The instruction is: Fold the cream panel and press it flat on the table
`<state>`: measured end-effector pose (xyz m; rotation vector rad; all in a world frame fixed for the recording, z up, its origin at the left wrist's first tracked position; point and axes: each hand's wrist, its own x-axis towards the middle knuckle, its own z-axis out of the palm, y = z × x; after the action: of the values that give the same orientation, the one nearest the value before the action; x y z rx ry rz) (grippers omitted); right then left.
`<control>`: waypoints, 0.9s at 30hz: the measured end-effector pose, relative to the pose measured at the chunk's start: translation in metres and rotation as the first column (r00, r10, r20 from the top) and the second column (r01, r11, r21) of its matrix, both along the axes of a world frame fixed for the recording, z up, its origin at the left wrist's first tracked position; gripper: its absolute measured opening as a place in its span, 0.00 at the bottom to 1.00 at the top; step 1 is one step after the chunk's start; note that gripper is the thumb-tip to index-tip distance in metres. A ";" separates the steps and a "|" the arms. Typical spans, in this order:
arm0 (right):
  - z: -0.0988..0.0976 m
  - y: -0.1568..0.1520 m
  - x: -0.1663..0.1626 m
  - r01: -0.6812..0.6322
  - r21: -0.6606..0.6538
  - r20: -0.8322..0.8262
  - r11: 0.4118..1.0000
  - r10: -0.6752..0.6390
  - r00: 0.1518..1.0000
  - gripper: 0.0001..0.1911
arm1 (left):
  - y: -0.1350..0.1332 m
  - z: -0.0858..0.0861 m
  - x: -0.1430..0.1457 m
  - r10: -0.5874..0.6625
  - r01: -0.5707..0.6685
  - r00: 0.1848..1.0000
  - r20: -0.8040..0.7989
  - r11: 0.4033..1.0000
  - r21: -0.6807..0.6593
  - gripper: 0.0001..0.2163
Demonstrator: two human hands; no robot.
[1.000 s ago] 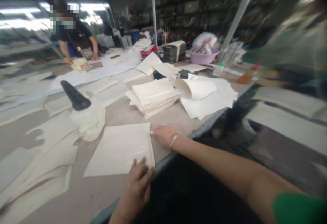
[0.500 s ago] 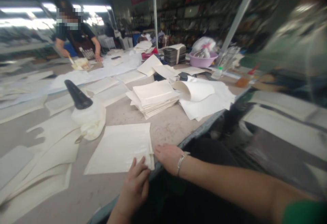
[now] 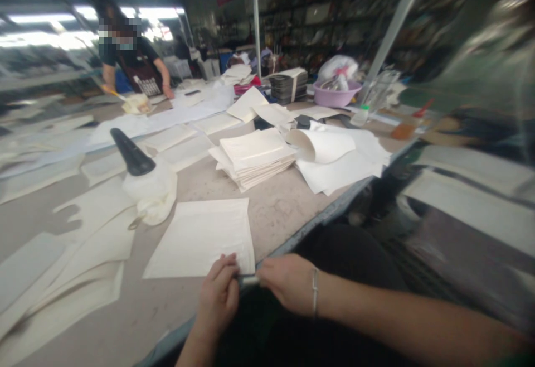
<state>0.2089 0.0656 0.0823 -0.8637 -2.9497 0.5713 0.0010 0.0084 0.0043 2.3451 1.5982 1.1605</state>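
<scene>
Head view of a worktable [image 3: 271, 211]. The left hand [image 3: 217, 297] is lying at the near right corner of a flat white sheet [image 3: 204, 238], its fingers [image 3: 223, 266] curling loosely over the sheet's near edge and pressing on it rather than closing around it. The right hand [image 3: 288, 283] (a thin bracelet [image 3: 315, 291] is sitting on its wrist) is resting just to the right of that same corner, at the table's near edge; its fingers are bent partway and appear to be pinching a small pale strip [image 3: 251, 280] that is sticking out below the sheet's corner, though blur is making the grip hard to confirm. The sheet is lying flat near the table's near edge, between both hands and a bundled white cloth [image 3: 152, 194] with a black cone-shaped object [image 3: 130, 152] standing on it to the far left. A stack of folded white sheets [image 3: 254, 158] is sitting farther off, with curled loose sheets [image 3: 334, 155] to its right. At the far left another person [image 3: 134, 66] is working at the same table, and a purple basin [image 3: 334, 95] is standing at the far right.
</scene>
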 end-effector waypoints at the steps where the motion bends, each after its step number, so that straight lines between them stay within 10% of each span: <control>1: 0.001 0.013 -0.003 0.057 0.028 -0.011 0.998 -0.057 0.998 0.08 | 0.000 0.000 0.001 -0.002 0.002 1.000 -0.001 1.000 0.001 0.11; 9: -0.018 0.103 -0.034 0.197 0.196 0.110 0.961 -0.221 0.969 0.12 | 0.000 0.003 0.005 -0.046 0.044 0.999 -0.023 0.997 -0.058 0.09; 21: -0.010 0.009 -0.010 -0.012 0.162 0.125 0.987 -0.008 0.992 0.09 | 0.001 0.002 0.003 -0.054 0.053 0.998 -0.017 0.995 -0.087 0.09; 27: -0.012 -0.007 0.009 -0.115 -0.097 -0.011 0.989 0.114 0.993 0.07 | -0.001 0.003 0.002 0.132 -0.121 0.978 0.161 0.990 -0.079 0.09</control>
<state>0.2175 0.0588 0.0704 -0.7010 -3.0044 0.7266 0.0035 0.0073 0.0073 2.0716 1.7205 1.2661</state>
